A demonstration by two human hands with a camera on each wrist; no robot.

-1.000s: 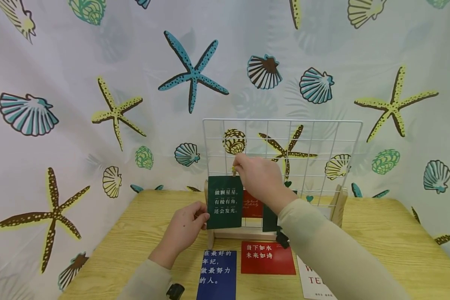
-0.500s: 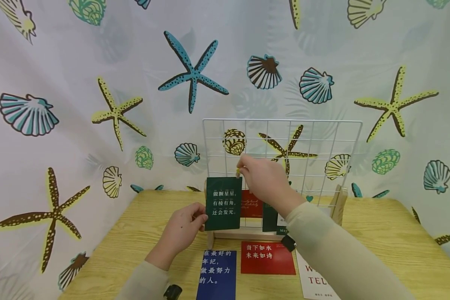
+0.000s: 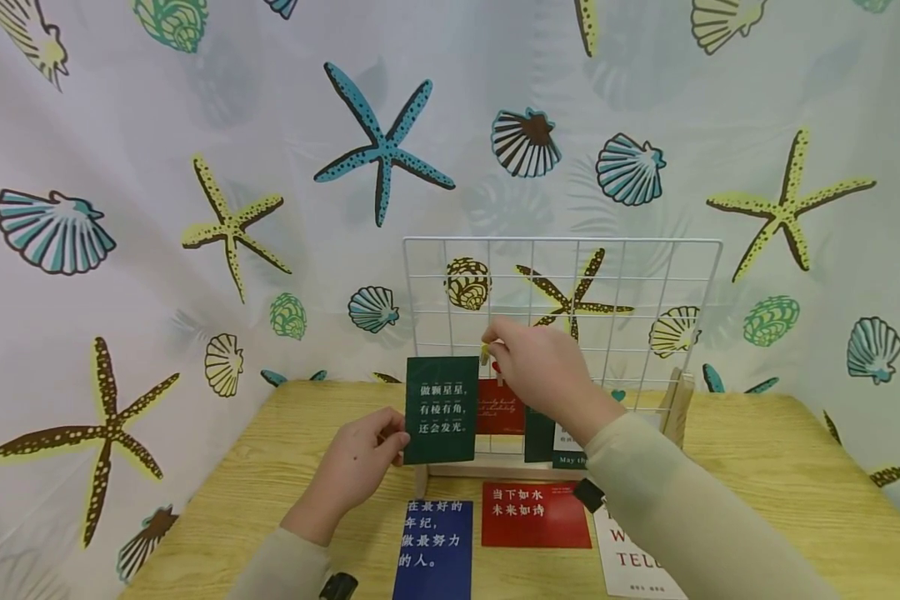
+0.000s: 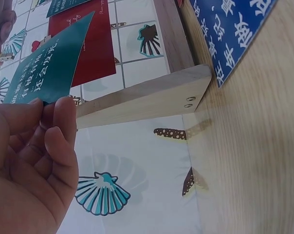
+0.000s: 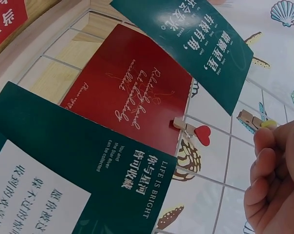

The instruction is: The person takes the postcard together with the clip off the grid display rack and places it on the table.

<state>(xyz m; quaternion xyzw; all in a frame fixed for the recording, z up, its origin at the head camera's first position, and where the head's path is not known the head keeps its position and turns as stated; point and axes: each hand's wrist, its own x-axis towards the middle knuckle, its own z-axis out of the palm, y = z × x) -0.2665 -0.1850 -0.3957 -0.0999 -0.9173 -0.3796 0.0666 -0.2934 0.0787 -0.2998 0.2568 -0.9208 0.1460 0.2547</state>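
Observation:
My left hand pinches the left edge of a dark green card with white writing, holding it upright in front of the white wire grid. In the right wrist view, my right hand pinches a small wooden clothespin with a yellow ornament. The clothespin is apart from the green card, just right of its upper right corner. Behind it, a red card hangs on the grid, held by a clothespin with a red heart. Another green card hangs beside the red one.
On the wooden table before the grid lie a blue card, a red card and a white card. Wooden feet hold the grid up. A patterned curtain stands behind.
The clothespin in my right hand has come off the green card's top edge and moved right and slightly down. My left hand has shifted the card slightly left and down.

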